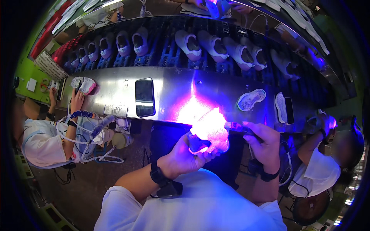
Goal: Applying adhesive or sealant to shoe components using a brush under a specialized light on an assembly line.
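My left hand (184, 156) is closed around a shoe (211, 131), held above the near edge of the metal bench. Violet-pink light floods the shoe so strongly that its upper surface is washed out; its dark opening faces my left palm. My right hand (263, 140) pinches the dark handle of a slim brush-like tool (239, 126). The tool points left, with its tip against or very close to the lit side of the shoe; glare hides whether they touch. Dark straps with small boxes are on both my wrists.
Shoes (189, 44) line a dark conveyor (165, 54) behind the metal bench (115, 79). A phone (145, 97) lies left of me; a shoe sole (251, 99), a white sole (280, 107) and another phone (289, 110) lie right. Co-workers sit at both sides.
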### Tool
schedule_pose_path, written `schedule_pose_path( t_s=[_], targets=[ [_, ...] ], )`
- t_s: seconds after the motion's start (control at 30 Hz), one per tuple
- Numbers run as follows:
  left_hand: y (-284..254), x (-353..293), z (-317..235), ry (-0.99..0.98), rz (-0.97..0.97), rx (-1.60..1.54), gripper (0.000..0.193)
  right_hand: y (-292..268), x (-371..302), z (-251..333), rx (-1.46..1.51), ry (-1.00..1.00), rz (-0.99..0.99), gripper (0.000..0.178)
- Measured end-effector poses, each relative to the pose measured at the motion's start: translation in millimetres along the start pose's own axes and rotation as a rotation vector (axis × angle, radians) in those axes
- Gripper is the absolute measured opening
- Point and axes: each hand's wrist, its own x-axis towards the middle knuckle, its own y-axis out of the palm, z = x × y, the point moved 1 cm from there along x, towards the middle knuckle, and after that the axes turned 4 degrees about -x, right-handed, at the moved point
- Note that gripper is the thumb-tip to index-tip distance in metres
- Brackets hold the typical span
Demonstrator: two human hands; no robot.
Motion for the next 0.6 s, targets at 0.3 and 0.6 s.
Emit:
schedule_pose_path(
  t_s=[0.3,0.6],
  targets=[
    [3.1,-0.5,3.8,0.074,-0.047,0.040,0.063,-18.0,26.6,11.7,-0.041,-0.054,0.076,0.041],
    [18.2,-2.5,10.3,0.021,-0.041,0.006,0.068,-2.9,16.3,-6.2,0.069,-0.133,0.029,0.049]
  ],
)
